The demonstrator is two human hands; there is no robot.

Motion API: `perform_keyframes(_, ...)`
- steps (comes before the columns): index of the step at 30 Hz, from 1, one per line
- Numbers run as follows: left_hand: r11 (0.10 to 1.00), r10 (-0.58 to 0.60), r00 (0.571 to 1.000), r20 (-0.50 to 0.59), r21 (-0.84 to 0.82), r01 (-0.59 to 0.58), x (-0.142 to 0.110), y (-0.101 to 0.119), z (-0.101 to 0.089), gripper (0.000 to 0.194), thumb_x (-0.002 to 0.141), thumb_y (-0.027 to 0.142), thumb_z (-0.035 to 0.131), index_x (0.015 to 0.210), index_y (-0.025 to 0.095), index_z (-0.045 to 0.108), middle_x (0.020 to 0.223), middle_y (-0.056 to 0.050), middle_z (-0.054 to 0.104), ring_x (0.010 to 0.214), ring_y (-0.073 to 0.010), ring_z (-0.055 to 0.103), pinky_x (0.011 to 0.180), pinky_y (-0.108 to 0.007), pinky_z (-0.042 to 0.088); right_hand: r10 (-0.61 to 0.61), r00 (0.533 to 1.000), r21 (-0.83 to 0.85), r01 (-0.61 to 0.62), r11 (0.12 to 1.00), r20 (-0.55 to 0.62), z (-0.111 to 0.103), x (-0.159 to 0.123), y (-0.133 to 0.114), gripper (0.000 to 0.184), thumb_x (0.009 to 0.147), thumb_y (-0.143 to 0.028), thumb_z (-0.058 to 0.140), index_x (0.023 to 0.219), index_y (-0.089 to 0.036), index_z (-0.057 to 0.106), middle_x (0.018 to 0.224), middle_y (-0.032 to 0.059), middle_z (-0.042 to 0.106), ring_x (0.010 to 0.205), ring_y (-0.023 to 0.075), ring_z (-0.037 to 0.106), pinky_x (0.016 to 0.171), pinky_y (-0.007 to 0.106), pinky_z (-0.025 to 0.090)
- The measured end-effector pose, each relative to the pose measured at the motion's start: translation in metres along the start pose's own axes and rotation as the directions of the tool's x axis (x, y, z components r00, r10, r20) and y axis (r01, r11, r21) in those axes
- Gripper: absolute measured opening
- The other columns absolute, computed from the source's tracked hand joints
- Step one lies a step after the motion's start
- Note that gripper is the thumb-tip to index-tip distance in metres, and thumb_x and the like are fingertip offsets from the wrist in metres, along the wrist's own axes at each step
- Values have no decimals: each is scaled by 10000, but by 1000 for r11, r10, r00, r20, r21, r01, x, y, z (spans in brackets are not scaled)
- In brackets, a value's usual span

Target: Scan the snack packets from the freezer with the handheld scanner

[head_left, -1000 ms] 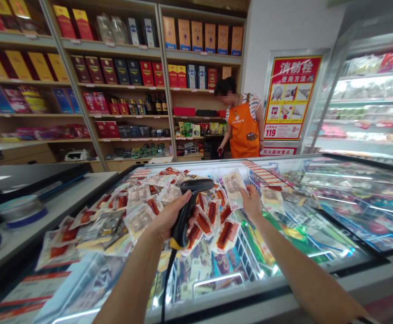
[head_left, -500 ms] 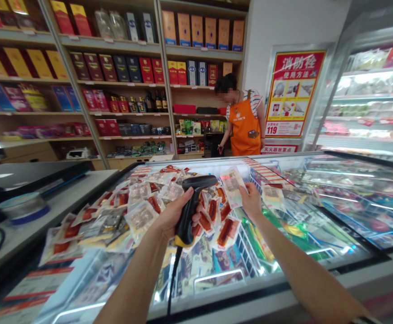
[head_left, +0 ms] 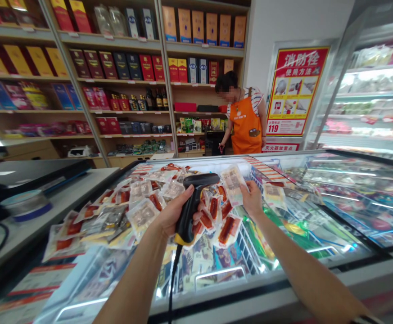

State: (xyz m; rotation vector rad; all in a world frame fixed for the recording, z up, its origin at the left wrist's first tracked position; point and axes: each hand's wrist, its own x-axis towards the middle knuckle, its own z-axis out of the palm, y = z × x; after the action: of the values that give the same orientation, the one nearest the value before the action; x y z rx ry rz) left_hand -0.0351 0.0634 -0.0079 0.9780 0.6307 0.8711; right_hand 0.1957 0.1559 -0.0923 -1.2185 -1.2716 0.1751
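Note:
My left hand [head_left: 178, 211] is wrapped round the grip of a black and yellow barcode scanner [head_left: 191, 202], its cable hanging down towards me. The scanner's head points right, at a clear food packet [head_left: 232, 183] with pale contents and print. My right hand [head_left: 251, 198] pinches that packet by its right edge, upright above the freezer. Below and left of my hands, sealed packets of reddish sausages [head_left: 228, 230] and packets with pale round pieces [head_left: 144, 216] lie heaped on the freezer's glass top. Another pale packet [head_left: 274, 195] lies right of my right hand.
A chest freezer [head_left: 267, 281] with wire baskets of frozen goods spans the front. A counter [head_left: 91, 189] with a roll of tape [head_left: 26, 204] stands at left. Behind the freezer is a person in an orange apron [head_left: 246, 126], before shelves of boxes [head_left: 125, 67]. A refrigerated display [head_left: 372, 103] stands right.
A reddish scanner light on the packet half a second ago no longer shows. The scanner has shifted slightly right and closer to the packet since one second ago. Both hands keep their hold.

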Motion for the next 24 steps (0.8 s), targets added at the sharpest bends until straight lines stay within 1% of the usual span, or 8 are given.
perform_keyframes(3,1000,-25,999,-35,12,25,-1,3,-5,348,736,454,420,771,124,524,482,7,476,395,-76,461,386,-192,384,149,985,-116,-158,981,-88,-10,13,18,271,682,-375,408,753,-140,523,660,37,559,606,152,495,569,254,366)
perform_keyframes(7,999,17,990,-142,44,-10,-2,10,-16,317,726,432,452,773,126,519,533,-5,519,392,-69,466,378,-190,397,278,947,-422,-320,848,-161,-45,35,43,265,640,-323,433,741,-118,566,667,75,569,640,189,501,604,291,354)
perform_keyframes(10,997,37,978,-204,80,-21,-3,12,-22,323,713,442,465,747,125,516,554,-12,535,396,-70,473,380,-194,407,210,934,-544,-340,767,-288,-71,44,45,298,631,-277,454,861,-119,558,798,101,582,761,224,503,664,323,349)
perform_keyframes(13,994,32,974,-225,110,-7,-2,10,-26,337,703,455,470,702,121,517,535,-13,530,400,-71,474,385,-193,412,42,916,-598,-296,745,-400,-72,43,26,380,651,-309,466,988,-140,511,991,120,541,941,262,446,749,367,326)
perform_keyframes(14,993,21,975,-223,122,7,-2,9,-26,348,701,463,468,684,119,518,514,-12,522,400,-73,474,384,-192,410,23,939,-613,-242,752,-342,-65,41,18,382,666,-340,458,992,-146,510,1001,116,540,958,258,442,766,367,322)
perform_keyframes(16,989,-7,978,-210,144,38,-2,7,-27,372,700,480,457,650,116,517,470,-12,503,400,-79,473,379,-188,404,80,995,-611,-104,785,-66,-41,32,0,385,696,-417,424,960,-157,528,931,95,576,905,224,490,762,338,341)
perform_keyframes(19,988,2,981,-192,153,28,-1,6,-24,370,703,478,453,631,120,506,477,-16,509,403,-78,472,375,-183,395,266,914,-640,-8,768,307,3,16,-21,503,663,-552,406,964,-170,533,879,88,602,843,218,540,711,321,379)
perform_keyframes(24,989,20,978,-207,147,11,-3,8,-12,329,713,450,456,645,130,484,508,-11,520,384,-70,459,358,-182,380,371,816,-696,52,716,443,42,2,-26,470,606,-481,517,956,-167,527,912,92,602,848,218,553,671,294,399)
